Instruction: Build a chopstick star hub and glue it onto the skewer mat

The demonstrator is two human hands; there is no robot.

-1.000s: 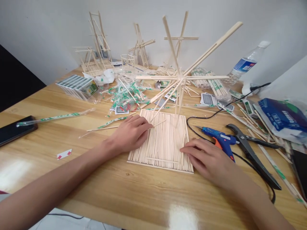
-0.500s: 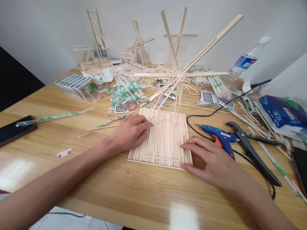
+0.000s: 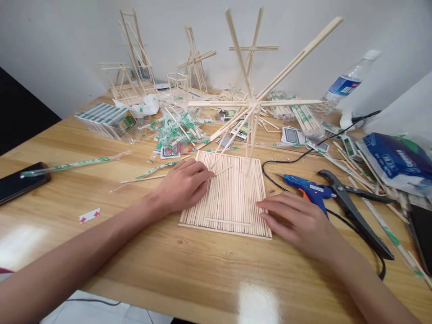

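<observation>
A flat mat of pale wooden sticks [image 3: 229,198] lies on the table, with one short stick [image 3: 227,222] placed crosswise near its front edge. My left hand [image 3: 187,184] rests on the mat's left side, fingers curled together around the end of a thin wooden stick [image 3: 223,170] that points to the right. At the right edge, my right hand [image 3: 297,220] touches the mat with its fingertips; thumb and fingers are a little apart, and I see nothing between them. A windmill-like wheel of sticks [image 3: 253,104] stands over the mat's back part.
Right of the mat are a blue glue gun [image 3: 308,188] with a black cable and dark cutters [image 3: 357,216]. Plastic wrappers [image 3: 182,130], a boxed pack [image 3: 106,119], stick models [image 3: 135,58] and a bottle [image 3: 349,81] stand behind. A phone [image 3: 23,182] lies left.
My right thumb has moved up from the mat's front right corner, closer to the fingers, uncovering that corner. The left hand stays in place.
</observation>
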